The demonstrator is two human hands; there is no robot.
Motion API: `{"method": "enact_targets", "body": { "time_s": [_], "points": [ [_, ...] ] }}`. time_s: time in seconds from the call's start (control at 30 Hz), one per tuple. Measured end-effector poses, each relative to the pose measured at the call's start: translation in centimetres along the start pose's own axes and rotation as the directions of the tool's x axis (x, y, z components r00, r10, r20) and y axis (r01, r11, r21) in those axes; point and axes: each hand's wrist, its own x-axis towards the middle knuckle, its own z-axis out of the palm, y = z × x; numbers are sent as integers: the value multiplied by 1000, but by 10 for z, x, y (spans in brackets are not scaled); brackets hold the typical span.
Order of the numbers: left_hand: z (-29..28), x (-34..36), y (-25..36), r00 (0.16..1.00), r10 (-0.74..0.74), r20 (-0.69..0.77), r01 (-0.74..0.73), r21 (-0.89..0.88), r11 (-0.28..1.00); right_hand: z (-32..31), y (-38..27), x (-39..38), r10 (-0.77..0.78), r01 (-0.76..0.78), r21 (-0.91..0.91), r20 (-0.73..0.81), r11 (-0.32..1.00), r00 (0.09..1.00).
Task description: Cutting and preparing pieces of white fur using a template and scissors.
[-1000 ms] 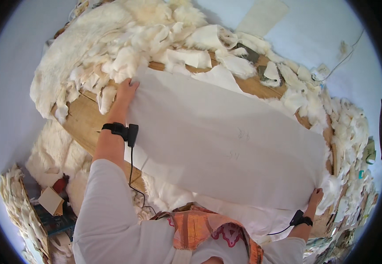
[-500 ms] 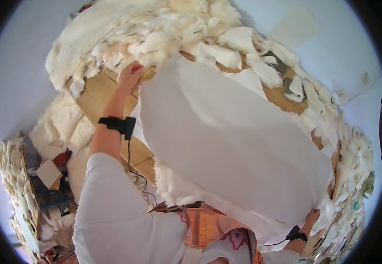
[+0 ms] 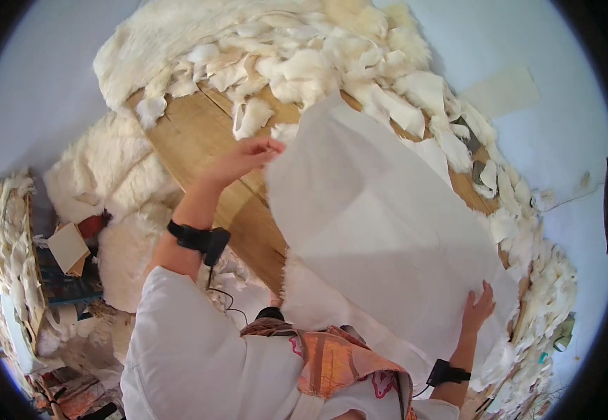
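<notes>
A large, smooth white sheet (image 3: 395, 231), like paper or the skin side of a hide, spreads over the wooden table. My left hand (image 3: 253, 152) pinches the sheet's left edge, fingers drawn together. Folds and shading run across the sheet near that hand. Lower right, my right hand (image 3: 481, 306) lies on the sheet with its fingers spread. Beneath the sheet's near edge shows a white fleece (image 3: 318, 294) with a furry border. Each forearm wears a black strap with a small box and a cable.
Cream fleece scraps (image 3: 276, 56) are heaped along the table's far side and down its right. Bare wooden boards (image 3: 206, 147) show at left. Furry hides (image 3: 101, 168) hang or lie beyond the left edge, near a shelf holding a pale card (image 3: 68, 248). Walls stand behind.
My left hand has come nearer and to the right with the sheet's edge, baring more wood. My right hand has moved up and left from the sheet's corner and spread open. The view has shifted.
</notes>
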Motion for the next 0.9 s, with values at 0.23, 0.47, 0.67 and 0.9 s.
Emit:
{"method": "enact_targets", "body": {
  "time_s": [0.23, 0.47, 0.67, 0.9],
  "points": [
    [-4, 62, -25, 896, 215, -389, 254, 845, 470, 38, -78, 4, 90, -80, -60, 183, 995, 979],
    [-24, 63, -51, 827, 420, -374, 124, 849, 513, 45, -91, -7, 100, -103, 28, 105, 994, 989],
    [-35, 62, -46, 868, 369, -331, 90, 837, 540, 38, -104, -4, 168, -167, -15, 106, 986, 980],
    [1, 66, 20, 904, 427, -21, -156, 914, 375, 33, -109, -8, 191, -192, -6, 116, 981, 975]
  ]
}}
